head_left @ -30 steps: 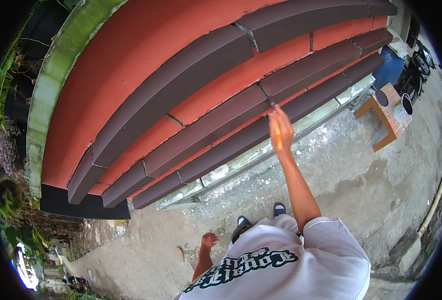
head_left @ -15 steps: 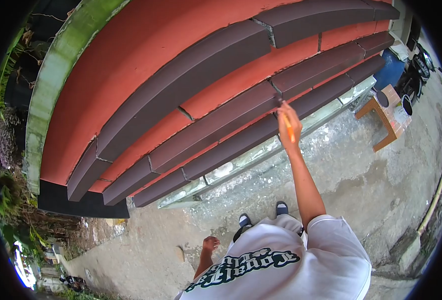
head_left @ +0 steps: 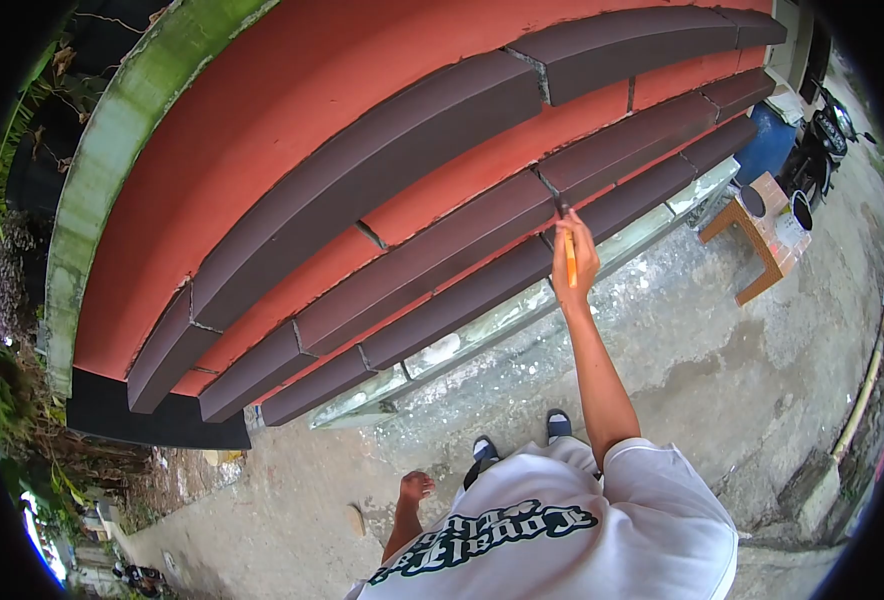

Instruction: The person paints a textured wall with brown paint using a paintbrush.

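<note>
My right hand (head_left: 576,262) is closed around a paintbrush (head_left: 570,250) with an orange handle. Its dark bristle end meets the middle dark brown ledge (head_left: 442,240), at the lower end of a rough grey joint (head_left: 547,182) between two blocks. Similar brown ledges run above and below it along a curved red wall (head_left: 292,110). My left hand (head_left: 418,486) hangs low at my side, away from the wall, its fingers loosely bent with nothing visible in them.
An orange-brown stool (head_left: 752,235) at the right carries a dark-filled container (head_left: 800,211). Behind it stand a blue drum (head_left: 767,140) and a motorcycle (head_left: 830,135). A pale, paint-spotted ledge (head_left: 502,328) edges the wall's foot above the concrete ground (head_left: 682,340).
The paintbrush has turned more upright in my right hand, its tip staying by the same joint. The whole view has shifted slightly; my left hand still hangs low.
</note>
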`<action>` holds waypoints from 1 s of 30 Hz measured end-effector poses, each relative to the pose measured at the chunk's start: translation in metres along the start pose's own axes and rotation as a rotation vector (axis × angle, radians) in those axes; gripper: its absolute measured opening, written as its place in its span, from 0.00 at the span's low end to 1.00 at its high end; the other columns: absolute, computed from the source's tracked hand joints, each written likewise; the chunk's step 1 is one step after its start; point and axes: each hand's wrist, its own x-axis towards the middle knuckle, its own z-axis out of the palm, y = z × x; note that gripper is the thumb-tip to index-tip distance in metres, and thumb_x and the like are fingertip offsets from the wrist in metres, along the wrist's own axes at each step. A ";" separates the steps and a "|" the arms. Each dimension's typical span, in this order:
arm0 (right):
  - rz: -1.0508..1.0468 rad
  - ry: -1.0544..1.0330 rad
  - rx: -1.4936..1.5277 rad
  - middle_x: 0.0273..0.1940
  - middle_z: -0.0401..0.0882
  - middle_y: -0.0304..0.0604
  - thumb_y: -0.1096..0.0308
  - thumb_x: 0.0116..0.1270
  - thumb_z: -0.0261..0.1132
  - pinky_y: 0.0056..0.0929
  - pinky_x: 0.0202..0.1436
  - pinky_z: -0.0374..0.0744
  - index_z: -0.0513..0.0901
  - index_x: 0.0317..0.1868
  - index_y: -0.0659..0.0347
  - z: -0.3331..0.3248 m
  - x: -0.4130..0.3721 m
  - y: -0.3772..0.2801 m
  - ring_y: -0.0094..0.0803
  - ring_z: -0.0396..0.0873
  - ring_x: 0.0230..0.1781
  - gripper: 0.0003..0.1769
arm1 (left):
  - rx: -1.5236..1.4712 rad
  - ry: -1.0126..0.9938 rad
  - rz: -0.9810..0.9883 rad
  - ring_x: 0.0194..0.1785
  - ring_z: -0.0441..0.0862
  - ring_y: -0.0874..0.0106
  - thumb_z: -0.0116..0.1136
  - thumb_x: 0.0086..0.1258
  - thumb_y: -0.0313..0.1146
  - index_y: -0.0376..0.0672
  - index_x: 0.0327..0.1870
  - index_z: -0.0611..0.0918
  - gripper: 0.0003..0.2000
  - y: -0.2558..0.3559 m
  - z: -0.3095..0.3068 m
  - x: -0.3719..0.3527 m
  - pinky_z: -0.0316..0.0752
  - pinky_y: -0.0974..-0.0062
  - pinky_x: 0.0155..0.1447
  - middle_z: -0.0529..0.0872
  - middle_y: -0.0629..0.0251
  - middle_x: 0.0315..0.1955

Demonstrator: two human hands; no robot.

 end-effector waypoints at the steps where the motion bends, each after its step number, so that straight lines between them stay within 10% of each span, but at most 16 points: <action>1: -0.034 -0.068 0.029 0.50 0.87 0.57 0.77 0.68 0.65 0.43 0.57 0.83 0.85 0.43 0.64 0.001 -0.001 -0.001 0.53 0.85 0.57 0.05 | 0.007 0.003 -0.006 0.40 0.88 0.66 0.51 0.72 0.38 0.46 0.44 0.81 0.09 0.001 0.001 -0.001 0.78 0.62 0.46 0.89 0.62 0.36; 4: -0.050 -0.279 0.139 0.50 0.87 0.56 0.77 0.68 0.65 0.42 0.56 0.84 0.84 0.42 0.64 0.002 -0.011 -0.011 0.51 0.86 0.57 0.04 | 0.035 0.005 -0.027 0.40 0.88 0.66 0.51 0.72 0.38 0.46 0.44 0.81 0.09 0.001 0.006 -0.001 0.78 0.62 0.46 0.89 0.62 0.36; 11: 0.019 -0.042 0.051 0.54 0.86 0.56 0.75 0.69 0.66 0.44 0.57 0.82 0.85 0.43 0.63 0.009 -0.012 -0.001 0.50 0.86 0.55 0.04 | 0.031 0.006 -0.056 0.41 0.88 0.66 0.50 0.73 0.38 0.46 0.44 0.81 0.10 -0.005 0.016 -0.001 0.78 0.62 0.47 0.89 0.62 0.37; 15: -0.108 -0.422 0.232 0.51 0.88 0.53 0.76 0.69 0.66 0.44 0.58 0.82 0.85 0.43 0.62 0.006 -0.032 -0.005 0.50 0.86 0.57 0.05 | 0.032 -0.004 -0.074 0.41 0.88 0.66 0.49 0.74 0.39 0.45 0.45 0.80 0.10 -0.002 0.023 0.000 0.78 0.62 0.47 0.89 0.62 0.37; 21: 0.081 -0.034 0.071 0.52 0.86 0.56 0.77 0.70 0.65 0.42 0.58 0.82 0.84 0.45 0.64 0.001 -0.021 0.015 0.51 0.85 0.59 0.05 | 0.026 -0.001 -0.046 0.41 0.88 0.66 0.48 0.74 0.39 0.44 0.45 0.81 0.11 -0.004 0.030 -0.001 0.78 0.63 0.45 0.89 0.63 0.37; 25: 0.001 -0.393 0.268 0.54 0.85 0.61 0.76 0.72 0.63 0.42 0.59 0.82 0.83 0.46 0.66 0.005 -0.044 0.008 0.52 0.84 0.60 0.05 | 0.038 -0.010 -0.080 0.41 0.88 0.67 0.48 0.74 0.39 0.45 0.44 0.81 0.11 0.000 0.033 -0.004 0.78 0.64 0.44 0.89 0.63 0.37; 30: 0.125 -0.114 0.197 0.56 0.84 0.60 0.75 0.72 0.64 0.39 0.59 0.81 0.84 0.48 0.64 0.005 -0.042 0.028 0.50 0.83 0.62 0.06 | -0.017 0.014 -0.071 0.40 0.88 0.67 0.49 0.73 0.38 0.45 0.44 0.82 0.10 -0.001 0.034 -0.003 0.78 0.64 0.44 0.89 0.62 0.37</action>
